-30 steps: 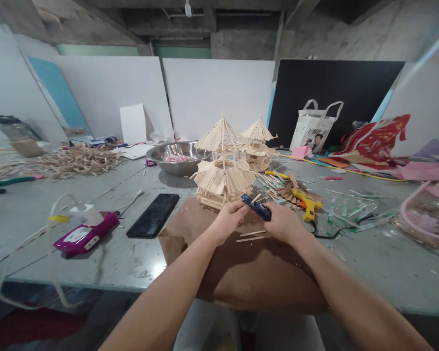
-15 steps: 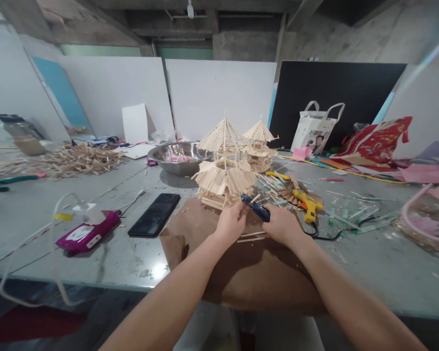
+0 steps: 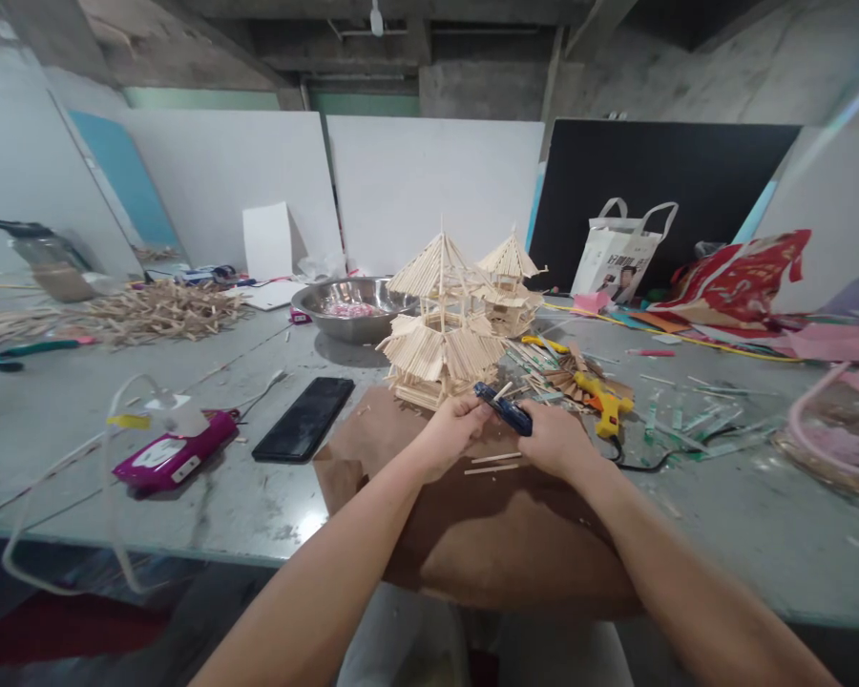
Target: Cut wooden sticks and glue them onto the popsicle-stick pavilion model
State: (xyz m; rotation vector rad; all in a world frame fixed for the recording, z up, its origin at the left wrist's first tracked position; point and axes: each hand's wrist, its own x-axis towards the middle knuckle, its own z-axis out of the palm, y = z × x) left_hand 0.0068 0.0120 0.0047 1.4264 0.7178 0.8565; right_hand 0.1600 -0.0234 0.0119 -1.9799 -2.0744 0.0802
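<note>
My right hand (image 3: 556, 439) is closed around dark blue pliers (image 3: 505, 410), their head pointing left toward my other hand. Fingers pinched together, my left hand (image 3: 454, 434) meets the head of the pliers. A thin wooden stick (image 3: 502, 390) pokes out there, its lower part hidden by the pliers and my left fingers. Just beyond my hands stands a two-tiered pavilion (image 3: 444, 348) made of wooden sticks. Two loose sticks (image 3: 492, 465) lie below my hands on brown paper (image 3: 501, 553).
A second stick pavilion (image 3: 510, 262) stands behind, near a steel bowl (image 3: 358, 324). Right are a yellow glue gun (image 3: 605, 403), its cord and scattered glue sticks. Left lie a phone (image 3: 304, 420), a purple power strip (image 3: 178, 453) and a heap of sticks (image 3: 164, 310).
My left hand has shifted very slightly, with its fingers still at the head of the pliers. The view has moved a little; the pavilion and the tabletop things stay put.
</note>
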